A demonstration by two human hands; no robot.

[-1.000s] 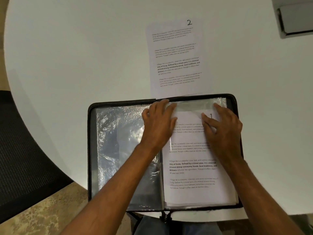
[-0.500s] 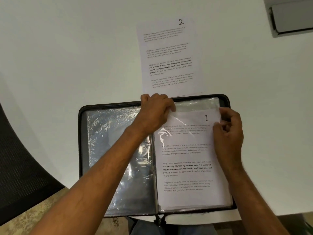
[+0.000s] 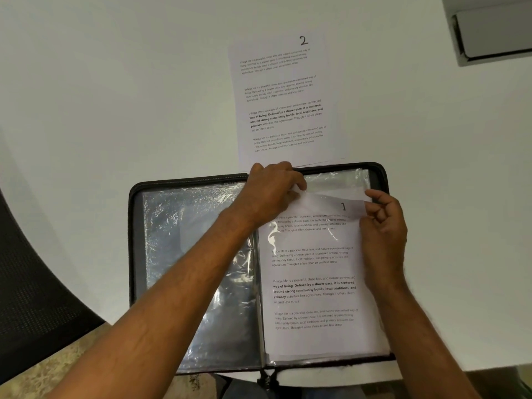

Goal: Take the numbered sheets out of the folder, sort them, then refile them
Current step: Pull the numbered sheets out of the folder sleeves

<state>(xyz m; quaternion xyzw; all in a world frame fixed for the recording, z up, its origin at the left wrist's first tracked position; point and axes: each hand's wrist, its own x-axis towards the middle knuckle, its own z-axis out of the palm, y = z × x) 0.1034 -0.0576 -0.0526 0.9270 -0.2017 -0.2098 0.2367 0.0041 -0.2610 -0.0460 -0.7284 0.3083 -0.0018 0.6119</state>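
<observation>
1. The folder (image 3: 198, 254) lies open flat on the white surface (image 3: 115, 96), its near edge right at the surface's near edge.
2. The left hand (image 3: 270, 194) rests over the folder's far rim at the spine. Its fingers (image 3: 296, 184) are curled and pinch the top of a clear sleeve (image 3: 336, 180) at the head of the right-hand page.
3. The right hand (image 3: 383, 226) sits at the outer right edge of that page. Its fingers are curled and pinch the upper right corner of the sheet marked 1 (image 3: 313, 283).
4. The sheet marked 1 lies between the two hands, most of it inside the right-hand sleeve. Its top strip is near the sleeve's mouth; whether that strip is under the plastic I cannot tell.
5. More paper edges show under that sheet near the folder's near edge.
6. Left of the left hand's fingers, the left-hand sleeve shows only crinkled plastic.
7. Beyond the left hand's fingers, the sheet marked 2 (image 3: 285, 105) lies flat on the surface, its near edge just touching or slightly under the folder's far rim.
8. Bare white surface spreads to the left of that sheet and to the right of the right hand.
9. A dark chair (image 3: 34, 298) stands off the surface's left edge.
</observation>
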